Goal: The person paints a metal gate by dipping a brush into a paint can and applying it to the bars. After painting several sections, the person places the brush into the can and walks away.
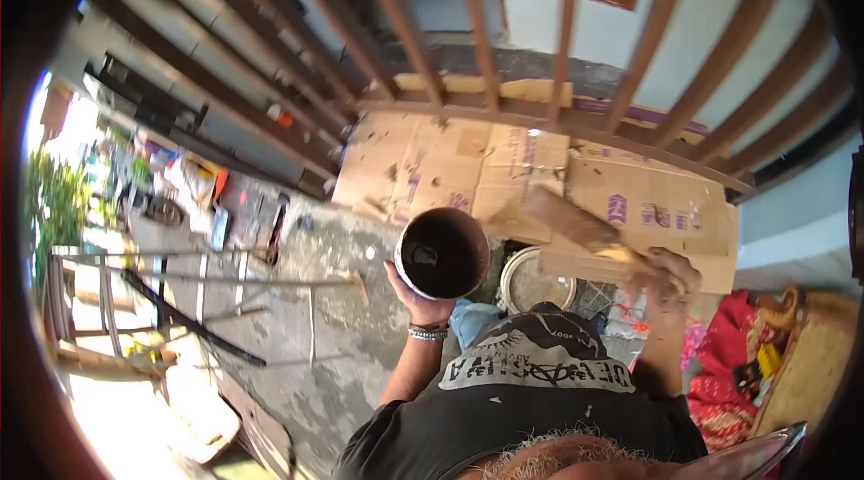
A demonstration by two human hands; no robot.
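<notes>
My left hand is wrapped round the side of an open paint can. Dark brown paint coats the can's inside, and a light patch shines in it. To the right, my right hand grips the wooden handle of a wide paintbrush. The brush's brown-covered head points up and left over the cardboard, blurred by motion. Brown bars of a railing rise beyond both hands, and the brush appears apart from them.
Flattened cardboard sheets with paint spots lie along the railing's foot. A round pale bucket stands near my knees. Red patterned cloth lies at the right. A metal frame stands on the concrete floor at left.
</notes>
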